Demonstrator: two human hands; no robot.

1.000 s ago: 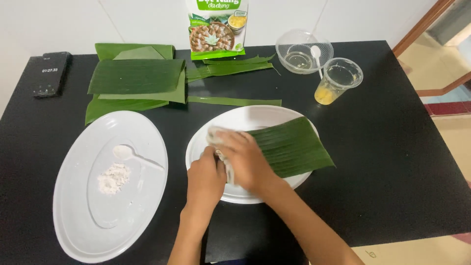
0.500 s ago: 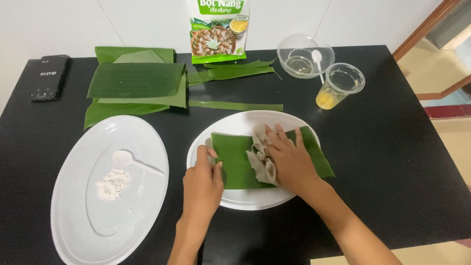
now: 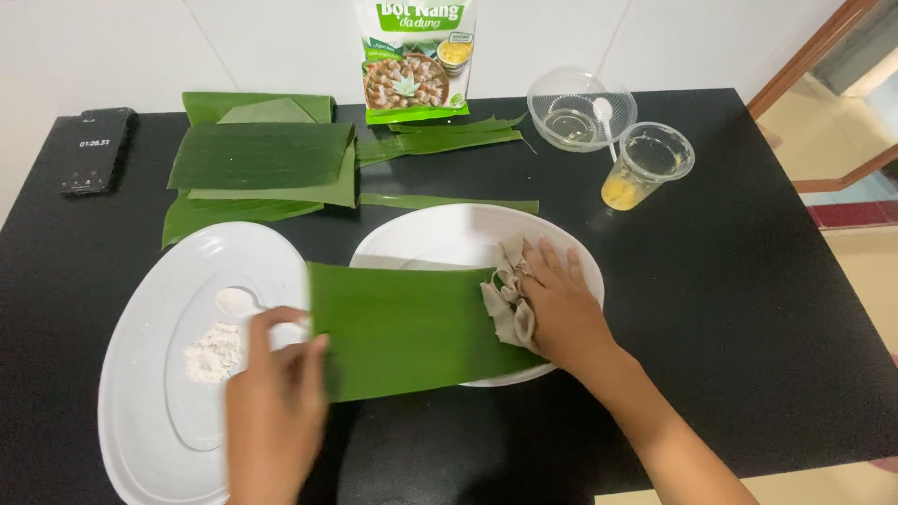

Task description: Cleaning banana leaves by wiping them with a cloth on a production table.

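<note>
Here, the right hand [image 3: 561,313] presses a crumpled beige cloth [image 3: 508,297] onto a flat green banana leaf [image 3: 407,327]; beside it, the left hand [image 3: 276,402] pinches the leaf's end, apparently mid-wipe over a white oval plate [image 3: 449,238].

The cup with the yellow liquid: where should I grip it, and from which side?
Grip the cup around its clear wall just under the rim, coming from its right. It stands upright and open-topped, so a side hold should keep it level. The bowl with its spoon crowds the upper left; the right side looks open.
</note>
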